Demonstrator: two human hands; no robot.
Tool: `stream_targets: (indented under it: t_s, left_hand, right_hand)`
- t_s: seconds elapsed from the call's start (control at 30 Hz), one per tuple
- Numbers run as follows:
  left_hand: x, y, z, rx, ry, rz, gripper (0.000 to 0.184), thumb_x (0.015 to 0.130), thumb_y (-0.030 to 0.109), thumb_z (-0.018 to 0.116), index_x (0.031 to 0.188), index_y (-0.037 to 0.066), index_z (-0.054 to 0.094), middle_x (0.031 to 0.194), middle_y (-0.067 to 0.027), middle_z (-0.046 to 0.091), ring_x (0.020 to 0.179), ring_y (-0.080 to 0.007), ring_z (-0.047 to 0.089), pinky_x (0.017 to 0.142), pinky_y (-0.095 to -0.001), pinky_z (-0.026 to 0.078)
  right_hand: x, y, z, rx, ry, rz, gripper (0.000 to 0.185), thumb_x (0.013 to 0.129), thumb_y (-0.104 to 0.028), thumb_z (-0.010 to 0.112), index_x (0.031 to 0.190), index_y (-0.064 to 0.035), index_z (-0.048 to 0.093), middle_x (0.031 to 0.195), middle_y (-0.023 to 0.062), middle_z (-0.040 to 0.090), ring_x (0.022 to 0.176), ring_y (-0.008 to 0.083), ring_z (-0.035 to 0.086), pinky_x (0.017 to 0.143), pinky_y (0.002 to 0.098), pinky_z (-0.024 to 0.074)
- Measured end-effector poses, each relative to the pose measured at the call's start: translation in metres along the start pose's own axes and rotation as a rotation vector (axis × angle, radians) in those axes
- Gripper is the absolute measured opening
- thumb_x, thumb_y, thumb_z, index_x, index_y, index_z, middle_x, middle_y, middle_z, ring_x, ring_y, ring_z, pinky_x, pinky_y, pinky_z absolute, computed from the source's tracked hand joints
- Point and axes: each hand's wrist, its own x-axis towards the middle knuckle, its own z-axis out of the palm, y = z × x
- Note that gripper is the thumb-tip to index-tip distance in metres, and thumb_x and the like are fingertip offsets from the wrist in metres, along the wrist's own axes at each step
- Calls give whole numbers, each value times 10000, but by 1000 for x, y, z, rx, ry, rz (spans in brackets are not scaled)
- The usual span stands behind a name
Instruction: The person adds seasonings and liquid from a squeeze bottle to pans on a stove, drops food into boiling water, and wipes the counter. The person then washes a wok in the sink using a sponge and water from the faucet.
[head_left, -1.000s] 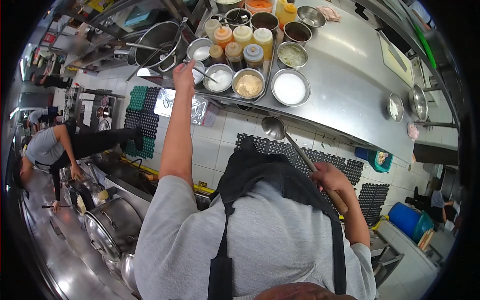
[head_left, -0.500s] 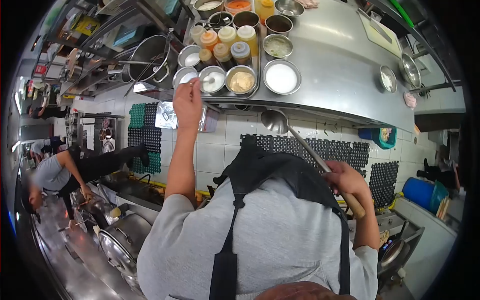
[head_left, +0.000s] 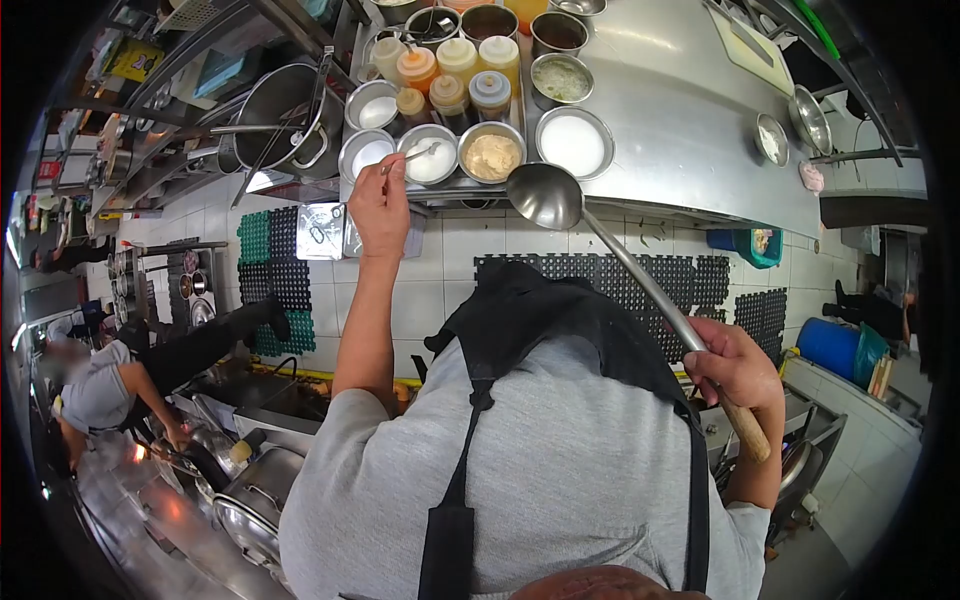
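Note:
My left hand (head_left: 380, 210) pinches the handle of a small spoon (head_left: 408, 156), whose tip rests in a steel bowl of white powder (head_left: 430, 160). To its left is another bowl of white contents (head_left: 366, 152); on its right stands a bowl of tan paste or powder (head_left: 493, 156). My right hand (head_left: 735, 365) is wrapped round the long handle of a steel ladle (head_left: 546, 197). The ladle's bowl is held at the counter's front edge, just below the tan bowl and a larger bowl of white contents (head_left: 574, 143).
Squeeze bottles (head_left: 457, 62) stand behind the bowls. A large steel pot (head_left: 285, 115) is at the left. On the counter (head_left: 680, 120) lies a cutting board with a knife (head_left: 750, 45) at the far right. Another person (head_left: 105, 385) works by the stove at the left.
My left hand has drawn back from the bowls a little, its spoon now more visible. The ladle has risen towards the counter edge, and my right hand has shifted right.

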Motion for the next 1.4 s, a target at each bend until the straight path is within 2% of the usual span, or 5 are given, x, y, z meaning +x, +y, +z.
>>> stream_targets:
  t_s: [0.3, 0.7, 1.03, 1.1, 1.4]
  left_hand:
    - [-1, -43, 9, -142, 117, -70, 229, 1011, 189, 636, 1082, 3, 750, 940, -102, 722, 705, -135, 615, 648, -280, 492]
    - [-8, -82, -16, -757, 314, -899, 257, 995, 241, 672, 1113, 14, 698, 950, -82, 710, 453, -43, 420, 392, -189, 298]
    - [11, 38, -61, -529, 163, -369, 206, 1000, 148, 651, 1105, -15, 720, 939, -104, 721, 508, -65, 503, 460, -195, 365]
    - [13, 40, -46, -23, 189, 271, 168, 976, 96, 663, 1073, -16, 742, 910, -108, 715, 641, -110, 596, 559, -243, 453]
    - [-7, 43, 14, -120, -66, 131, 139, 962, 118, 683, 1039, 30, 758, 848, -98, 691, 671, -160, 614, 593, -282, 473]
  right_hand:
    - [-2, -11, 18, 157, -6, -47, 428, 902, -36, 581, 1320, 52, 561, 684, 35, 583, 434, 86, 508, 400, 219, 400]
    - [5, -17, 20, 313, -79, -71, 429, 905, -77, 565, 1309, 69, 572, 662, 35, 582, 408, 80, 508, 395, 202, 402]
    - [44, -16, 23, 497, -192, -107, 430, 952, -100, 542, 1316, 126, 513, 659, 40, 564, 387, 98, 533, 352, 203, 436]
    - [40, -10, 23, 583, -207, -110, 424, 974, -102, 532, 1330, 125, 504, 668, 40, 564, 388, 98, 534, 344, 209, 433]
    - [-6, 26, 13, 506, 7, -140, 445, 945, -129, 570, 1322, 106, 527, 643, 28, 549, 386, 78, 505, 361, 189, 412]
